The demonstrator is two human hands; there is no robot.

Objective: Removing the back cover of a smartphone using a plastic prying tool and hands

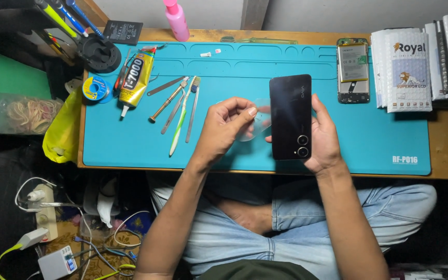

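Knees sit below both hands. Your right hand [323, 136] grips the phone [291, 116] by its edge, unsupported above the mat [234, 78]; left hand [224, 127] pinches clear film [252, 124] beside it. Likely risks: phone slips, film creases.

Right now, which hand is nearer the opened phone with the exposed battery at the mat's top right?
Right. The right hand holds the black phone just below-left of the opened phone. The left hand, pinching a clear film, sits farther left, beyond the black phone.
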